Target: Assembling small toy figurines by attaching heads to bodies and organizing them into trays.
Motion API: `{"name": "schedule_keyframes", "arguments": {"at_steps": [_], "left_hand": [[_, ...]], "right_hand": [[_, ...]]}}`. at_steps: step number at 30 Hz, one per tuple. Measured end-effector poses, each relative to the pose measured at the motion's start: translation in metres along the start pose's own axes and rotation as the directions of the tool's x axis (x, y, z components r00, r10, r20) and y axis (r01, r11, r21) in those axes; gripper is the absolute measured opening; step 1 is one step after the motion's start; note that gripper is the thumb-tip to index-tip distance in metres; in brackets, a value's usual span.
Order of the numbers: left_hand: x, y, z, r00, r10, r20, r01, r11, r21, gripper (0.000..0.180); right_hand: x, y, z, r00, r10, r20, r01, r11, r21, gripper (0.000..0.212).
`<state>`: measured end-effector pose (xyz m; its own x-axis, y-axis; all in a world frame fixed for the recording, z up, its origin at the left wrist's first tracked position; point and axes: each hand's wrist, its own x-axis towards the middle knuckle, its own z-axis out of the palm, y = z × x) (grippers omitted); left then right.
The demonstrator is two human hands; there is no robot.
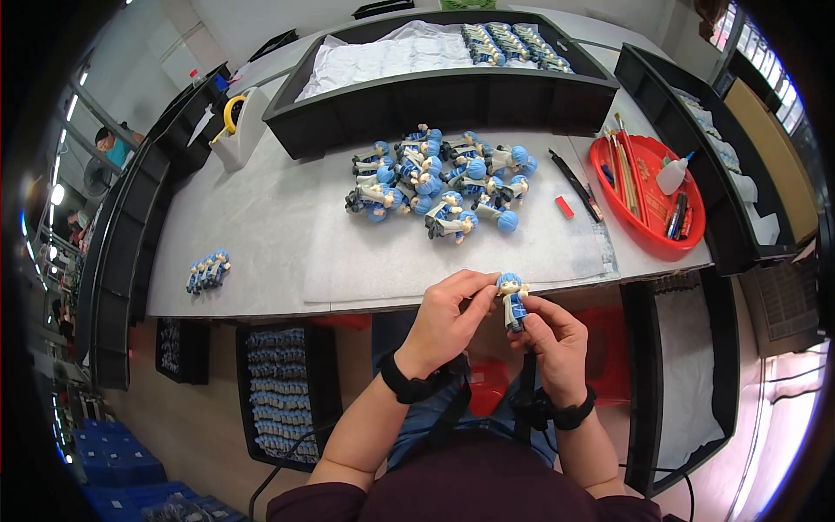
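The small blue-haired figure (513,302) is up at the near edge of the table (252,217), facing the worker and held in both hands. The left hand (446,324) has it pinched by the head and shoulder between thumb and fingers; the right hand (557,341) grips it lower down, thumb by the legs.

I'd judge the work to be partway along. A loose heap of figures (426,184) lies in the middle of the table, probably waiting, while a short row of figures (209,271) sits neatly apart to the left. In the big black tray (435,111) at the back, a few packed rows (509,43) fill the right end, and white sheeting covers the rest. Which of these are finished, I can't say.

I can't make out the figure's back, nor the right fingertips behind it. Figures in the heap overlap too much to count. Under the table, the crate (326,374) shows tight rows, but its top end is cut off by the table edge, and the smaller box (196,365) beside it is too dark to read
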<state>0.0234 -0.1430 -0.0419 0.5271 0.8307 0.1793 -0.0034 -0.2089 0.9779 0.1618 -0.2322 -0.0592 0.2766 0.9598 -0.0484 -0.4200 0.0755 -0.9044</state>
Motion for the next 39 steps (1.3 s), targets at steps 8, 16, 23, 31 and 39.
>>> {"name": "schedule_keyframes", "arguments": {"at_steps": [8,16,23,31,39], "left_hand": [[-0.004,-0.008,0.006,0.978,-0.158,0.137,0.199,0.906,-0.375,0.033],[-0.004,-0.010,0.009,0.974,-0.183,0.136,0.224,0.880,-0.419,0.036],[-0.005,-0.009,0.013,0.972,-0.211,0.107,0.237,0.853,-0.466,0.035],[0.002,-0.002,0.012,0.969,-0.226,0.102,0.248,0.892,-0.379,0.033],[0.006,0.010,0.029,0.947,-0.033,0.321,0.124,0.956,-0.266,0.033]], "right_hand": [[-0.001,-0.001,-0.003,0.997,-0.073,0.030,0.075,0.995,-0.071,0.027],[-0.003,0.005,-0.009,0.999,-0.050,0.012,0.050,0.996,-0.068,0.027],[-0.005,0.004,-0.004,0.998,-0.058,-0.020,0.056,0.996,-0.075,0.025],[-0.004,-0.010,-0.004,0.835,-0.518,0.185,0.504,0.585,-0.635,0.037],[-0.011,-0.022,-0.047,0.982,0.144,0.121,-0.151,0.987,0.051,0.030]]}}
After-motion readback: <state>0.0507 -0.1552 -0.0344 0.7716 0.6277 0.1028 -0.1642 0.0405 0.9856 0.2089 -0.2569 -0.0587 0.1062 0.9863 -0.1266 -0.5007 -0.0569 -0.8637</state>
